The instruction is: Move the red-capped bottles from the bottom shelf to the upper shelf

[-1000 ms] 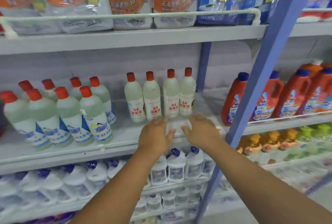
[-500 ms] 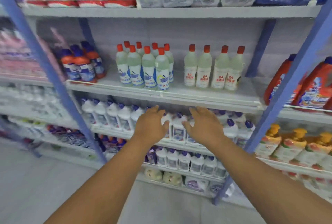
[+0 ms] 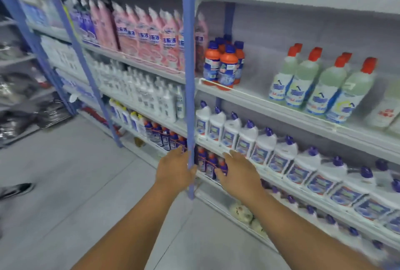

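Two bare forearms reach up from 6 o'clock toward the shelving. The left hand (image 3: pixel 174 171) is at the middle of the view, palm down with fingers loosely spread, holding nothing; its thumb side lies against the blue upright post (image 3: pixel 188 79), which crosses in front of it. The right hand (image 3: pixel 238 174), just to its 3 o'clock on the other side of the post, is likewise spread, palm down and empty, its fingertips near the low shelf edge.

Beyond the hands, at 12 o'clock from them, small dark-blue bottles with orange-red caps (image 3: pixel 208 164) stand on a low shelf; blur hides their labels. One shelf higher, a row of white bottles with purple caps (image 3: pixel 263 150) runs from the centre toward 4 o'clock.

Higher again, at 2 o'clock, the red-capped bottles (image 3: pixel 320 83) stand upright in a tight group on the grey shelf (image 3: pixel 249 96), pale green with blue-and-white labels, well apart from both hands. At 1 o'clock on the same shelf, beside the post, orange bottles with blue caps (image 3: pixel 225 64) cluster behind a white wire rail.

At 11 o'clock, past the post, pink bottles (image 3: pixel 149 40) fill a shelf, with white bottles (image 3: pixel 151 98) below them. The grey floor (image 3: pixel 71 183) spreads toward 8 o'clock, where a dark shoe (image 3: pixel 16 189) shows at the frame's edge.
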Demonstrator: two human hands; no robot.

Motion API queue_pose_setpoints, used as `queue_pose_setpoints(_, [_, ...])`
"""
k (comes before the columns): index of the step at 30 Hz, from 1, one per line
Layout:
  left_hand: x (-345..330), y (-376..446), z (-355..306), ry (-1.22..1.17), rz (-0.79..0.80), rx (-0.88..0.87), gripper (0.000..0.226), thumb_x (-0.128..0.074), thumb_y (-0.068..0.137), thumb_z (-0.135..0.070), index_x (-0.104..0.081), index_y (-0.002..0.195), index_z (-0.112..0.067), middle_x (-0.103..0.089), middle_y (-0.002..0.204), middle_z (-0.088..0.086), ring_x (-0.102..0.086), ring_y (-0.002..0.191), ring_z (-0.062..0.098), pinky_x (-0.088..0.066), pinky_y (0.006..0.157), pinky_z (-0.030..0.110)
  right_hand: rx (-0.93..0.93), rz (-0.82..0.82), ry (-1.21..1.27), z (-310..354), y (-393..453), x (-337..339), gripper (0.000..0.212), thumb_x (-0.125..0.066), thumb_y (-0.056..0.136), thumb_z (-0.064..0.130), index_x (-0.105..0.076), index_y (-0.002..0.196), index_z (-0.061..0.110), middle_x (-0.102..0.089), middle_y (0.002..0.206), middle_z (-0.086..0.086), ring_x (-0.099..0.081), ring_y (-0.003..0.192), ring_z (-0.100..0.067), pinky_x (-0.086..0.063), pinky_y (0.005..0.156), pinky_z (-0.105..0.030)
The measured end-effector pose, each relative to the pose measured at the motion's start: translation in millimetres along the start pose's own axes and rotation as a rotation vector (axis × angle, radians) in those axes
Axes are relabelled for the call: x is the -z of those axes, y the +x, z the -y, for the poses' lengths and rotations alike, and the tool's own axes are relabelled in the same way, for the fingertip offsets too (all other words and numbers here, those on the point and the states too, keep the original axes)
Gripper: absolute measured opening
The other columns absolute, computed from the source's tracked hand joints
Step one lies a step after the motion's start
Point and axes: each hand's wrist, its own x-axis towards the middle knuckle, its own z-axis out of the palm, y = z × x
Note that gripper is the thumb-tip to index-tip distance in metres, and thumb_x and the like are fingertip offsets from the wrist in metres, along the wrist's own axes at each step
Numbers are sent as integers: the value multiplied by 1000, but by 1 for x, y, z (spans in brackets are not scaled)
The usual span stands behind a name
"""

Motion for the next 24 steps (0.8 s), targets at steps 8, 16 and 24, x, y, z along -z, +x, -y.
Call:
queue_pose_setpoints(8, [13, 54, 170, -14, 64, 101, 60, -47, 98, -50, -38, 154, -31, -36, 160, 4, -31, 147, 23, -31, 115, 36, 72, 103, 20, 153, 106, -49, 64, -46, 98, 51, -38, 153, 19, -40, 154, -9, -40, 139, -30, -37, 113, -44])
queue_pose_setpoints(16, [-16, 162, 239, -14, 148, 88, 62, -46, 99, -51, -33, 156, -28, -33, 162, 3, -28, 149, 21, -29, 117, 37, 38, 144, -2, 190, 221, -100, 68, -44, 98, 53, -35, 154, 15, -37, 158, -9, -39, 143, -30, -35, 116, -42])
queue_pose_setpoints(24, [-76, 268, 308, 27, 240, 90, 63, -43, 100, -53, -32, 157, -27, -32, 162, 3, -30, 149, 22, -34, 115, 38, 21, 277, 15, 212, 346, -183, 70, -40, 101, 53, -23, 158, 16, -24, 165, -10, -24, 151, -30, -27, 121, -43])
